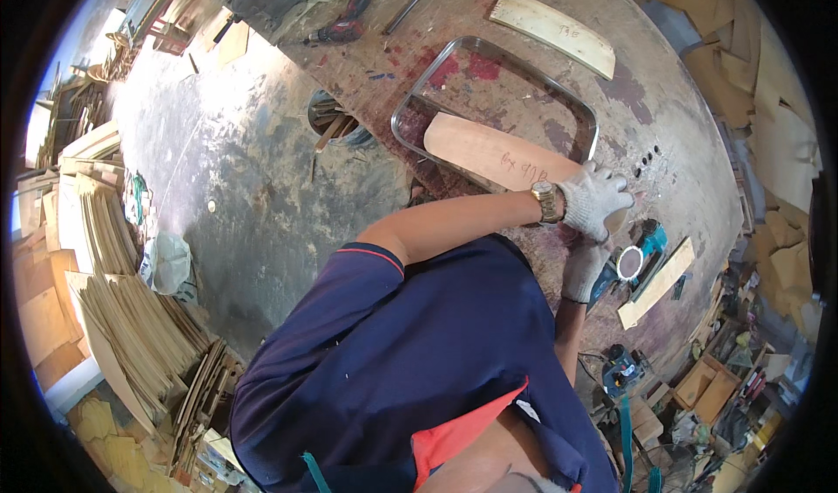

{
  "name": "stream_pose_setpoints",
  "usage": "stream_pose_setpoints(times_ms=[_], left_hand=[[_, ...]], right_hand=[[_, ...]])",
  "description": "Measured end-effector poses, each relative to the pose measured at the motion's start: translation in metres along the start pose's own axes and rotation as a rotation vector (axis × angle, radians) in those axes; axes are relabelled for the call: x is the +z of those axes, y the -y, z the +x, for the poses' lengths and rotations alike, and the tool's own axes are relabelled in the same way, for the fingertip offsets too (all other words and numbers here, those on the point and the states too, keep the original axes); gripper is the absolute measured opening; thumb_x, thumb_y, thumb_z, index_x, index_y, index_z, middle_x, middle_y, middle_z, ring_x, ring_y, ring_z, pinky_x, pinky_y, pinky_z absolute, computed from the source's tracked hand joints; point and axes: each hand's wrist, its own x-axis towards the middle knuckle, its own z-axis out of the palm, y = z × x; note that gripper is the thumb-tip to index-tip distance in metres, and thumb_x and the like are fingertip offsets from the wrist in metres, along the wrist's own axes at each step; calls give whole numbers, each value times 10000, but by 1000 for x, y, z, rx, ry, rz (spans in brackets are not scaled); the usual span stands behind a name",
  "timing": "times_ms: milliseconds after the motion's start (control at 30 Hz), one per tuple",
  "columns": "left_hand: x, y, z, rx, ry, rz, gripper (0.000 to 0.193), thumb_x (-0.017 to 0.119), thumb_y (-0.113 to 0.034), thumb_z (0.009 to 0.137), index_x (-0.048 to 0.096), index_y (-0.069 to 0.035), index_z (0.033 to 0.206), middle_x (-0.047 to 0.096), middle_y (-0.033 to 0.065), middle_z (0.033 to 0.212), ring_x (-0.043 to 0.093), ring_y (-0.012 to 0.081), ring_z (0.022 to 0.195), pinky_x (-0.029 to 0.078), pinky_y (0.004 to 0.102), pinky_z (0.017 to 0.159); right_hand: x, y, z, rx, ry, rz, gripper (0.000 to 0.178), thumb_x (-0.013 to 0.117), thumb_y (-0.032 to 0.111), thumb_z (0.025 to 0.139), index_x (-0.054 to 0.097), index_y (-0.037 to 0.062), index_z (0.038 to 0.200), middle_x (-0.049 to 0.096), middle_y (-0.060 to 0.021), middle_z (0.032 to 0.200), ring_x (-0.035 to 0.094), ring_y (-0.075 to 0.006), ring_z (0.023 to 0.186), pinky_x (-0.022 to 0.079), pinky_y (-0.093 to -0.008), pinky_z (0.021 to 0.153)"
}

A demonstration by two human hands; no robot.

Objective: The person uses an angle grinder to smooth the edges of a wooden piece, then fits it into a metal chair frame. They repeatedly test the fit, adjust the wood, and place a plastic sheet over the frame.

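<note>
A curved wooden board [476, 148] with handwriting on its face lies partly across a rounded metal frame [408, 100] on the worktable. My left hand [598, 198], in a pale work glove with a watch at the wrist, is closed over the board's right end. Just below it is my right hand [583, 270], also gloved, close to the same end; its fingers are largely hidden. A teal power tool [648, 247] with a round white disc lies right beside my right hand. Next to that tool rests a narrow pale wood strip [659, 284].
Another curved board [554, 32] lies beyond the frame, with a red-and-black drill [345, 23] and a hammer [412, 4] to its left. Several small dark pieces [647, 157] sit to the right. A second blue tool [621, 369] is lower right. Wood sheets [131, 336] stack at left.
</note>
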Motion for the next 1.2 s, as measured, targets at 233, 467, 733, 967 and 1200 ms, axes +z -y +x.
stream_pose_setpoints(times_ms=[233, 467, 733, 967, 1200], left_hand=[[14, 61, -70, -183, -171, -151, 811, 734, -477, 846, 449, -85, 1495, 515, 237, 1436, 480, 392, 1358, 424, 474, 1103], [-15, 183, -196, -776, -471, 217, 588, 744, -313, 822, 575, -20, 1303, 637, 213, 1165, 609, 377, 1097, 504, 476, 933], [-5, 270, -265, -1136, -394, 101, 611, 709, -326, 811, 553, -9, 1309, 578, 295, 1277, 560, 474, 1192, 472, 538, 989], [-12, 304, -277, -971, -356, 98, 438, 610, -276, 845, 597, 4, 1181, 650, 297, 1109, 608, 459, 1099, 475, 504, 944], [7, 323, -295, -993, -741, -1304, 215, 651, -137, 930, 638, -44, 1123, 691, 95, 1153, 666, 247, 1057, 537, 407, 908]], right_hand=[[-42, -83, 23, 454, -12, 200, 352, 604, 264, 1018, 576, 13, 1264, 708, -113, 1001, 713, -258, 810, 591, -377, 680], [-20, -70, 33, 701, 208, -753, 534, 616, 507, 982, 652, -25, 983, 692, -184, 747, 699, -248, 597, 555, -409, 547], [-28, -62, 34, 173, -151, -1212, 550, 713, 476, 854, 632, -47, 1003, 692, -314, 971, 671, -477, 948, 515, -525, 828], [-31, -96, 45, 95, -154, -1094, 369, 675, 262, 820, 565, -19, 1033, 637, -240, 880, 631, -439, 876, 489, -521, 803], [-33, -126, 44, 439, -130, 264, 233, 614, 68, 896, 610, 25, 1125, 684, -69, 994, 666, -187, 883, 545, -329, 763]])
